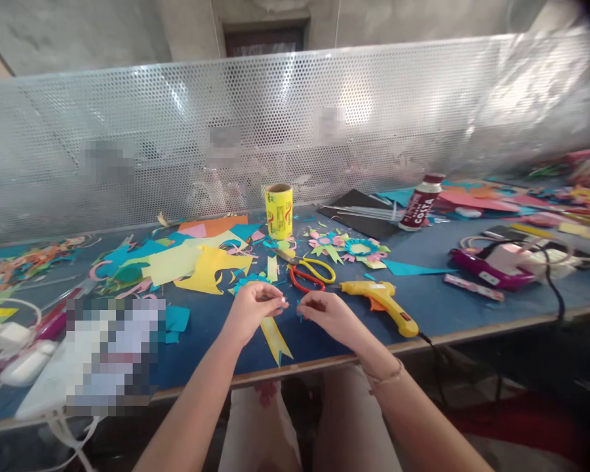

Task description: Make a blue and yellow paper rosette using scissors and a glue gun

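Note:
Near the front edge of the blue table [211, 354], my left hand [255, 308] is closed in a pinch, with a tiny pale thing at its fingertips that I cannot make out. Just to its right, my right hand [327, 314] pinches a small blue paper piece [301, 310]. The two hands are a little apart. Under and beyond my left hand lies a blue paper rosette [252, 280], partly hidden. A yellow forked ribbon tail [276, 341] points toward me below it. Scissors [307, 272] with red and yellow handles lie open behind my hands.
A yellow glue gun [381, 301] lies right of my right hand. Behind stand a yellow tape roll [280, 213] and a dark red bottle [421, 203]. Finished-looking paper flowers [361, 247], yellow scraps [214, 267], a purple tool [491, 270] and cables surround them. A perforated metal screen [177, 151] rises behind.

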Motion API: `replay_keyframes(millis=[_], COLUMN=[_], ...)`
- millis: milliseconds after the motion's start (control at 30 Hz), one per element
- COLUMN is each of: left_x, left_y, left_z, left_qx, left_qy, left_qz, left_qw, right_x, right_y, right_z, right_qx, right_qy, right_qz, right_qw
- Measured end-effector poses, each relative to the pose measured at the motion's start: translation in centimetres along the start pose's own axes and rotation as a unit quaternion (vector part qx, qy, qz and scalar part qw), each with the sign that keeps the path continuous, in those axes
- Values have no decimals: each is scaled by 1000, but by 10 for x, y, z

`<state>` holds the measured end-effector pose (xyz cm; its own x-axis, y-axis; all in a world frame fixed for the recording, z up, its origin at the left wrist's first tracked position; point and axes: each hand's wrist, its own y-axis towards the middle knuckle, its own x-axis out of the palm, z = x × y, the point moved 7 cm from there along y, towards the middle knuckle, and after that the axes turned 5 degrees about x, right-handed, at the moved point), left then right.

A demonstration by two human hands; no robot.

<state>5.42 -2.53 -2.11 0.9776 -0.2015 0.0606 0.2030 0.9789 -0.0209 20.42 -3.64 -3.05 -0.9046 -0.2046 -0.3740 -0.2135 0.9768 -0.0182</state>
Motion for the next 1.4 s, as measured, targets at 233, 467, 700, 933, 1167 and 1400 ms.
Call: replay_keyframes(millis=[233, 467, 700, 933, 1167, 1400], left_x=[-7, 19, 15, 15, 8, 11], left_y=[-5, -17, -16, -17, -12, -22], left_z=[11, 23, 24, 12, 1, 24], left_qx=[101, 154, 161, 98, 72, 205], left_qy=[221, 306, 311, 264, 201, 355], left_qz=[15, -47, -8, -26, -45, 10], left_qw=[970, 938, 937, 959, 976, 912], right_x=[10, 20, 16, 13, 14, 15], right_y=[-7, -9, -8, -7, -5, -4], right_z=[1, -10, -7, -16, -27, -35], right_qx=[37, 36, 28, 15, -26, -44], right_qy=[96, 113, 74, 1, -55, -110], right_qz=[-65, -79, -38, -12, 6, 32], right_qw=[993, 990, 996, 1000, 998, 992])
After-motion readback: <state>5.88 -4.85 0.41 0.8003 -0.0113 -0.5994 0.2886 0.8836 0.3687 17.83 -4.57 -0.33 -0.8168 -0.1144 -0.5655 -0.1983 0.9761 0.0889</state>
